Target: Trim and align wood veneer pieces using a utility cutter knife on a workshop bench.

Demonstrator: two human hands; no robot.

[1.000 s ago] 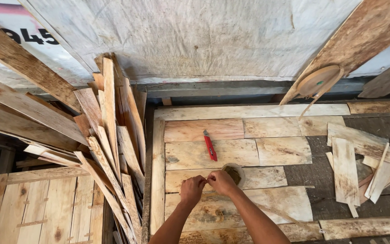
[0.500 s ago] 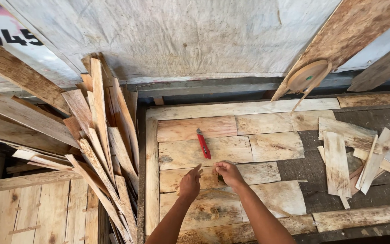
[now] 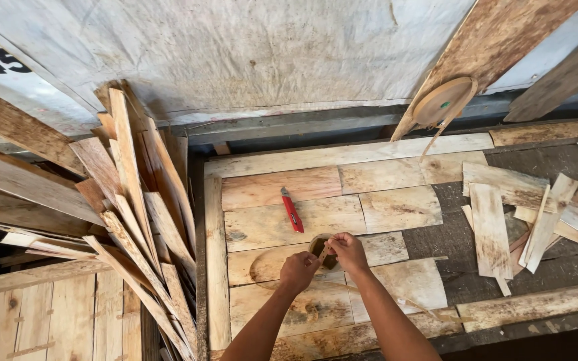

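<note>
Both hands, left hand [image 3: 298, 271] and right hand [image 3: 348, 252], pinch a thin wooden strip [image 3: 323, 255] over the plank bench [image 3: 396, 207] (red utility knife [image 3: 292, 210] lies just beyond).

Only two forearms and two hands of the person are in view. Both arms are bare up to the lower edge of the picture; no sleeve shows. The left hand [image 3: 298, 271] and the right hand [image 3: 349, 253] wear no gloves. No watch, ring or band shows on the wrists or the fingers [image 3: 332, 242]. The forearms are slim, with fine hair.
</note>
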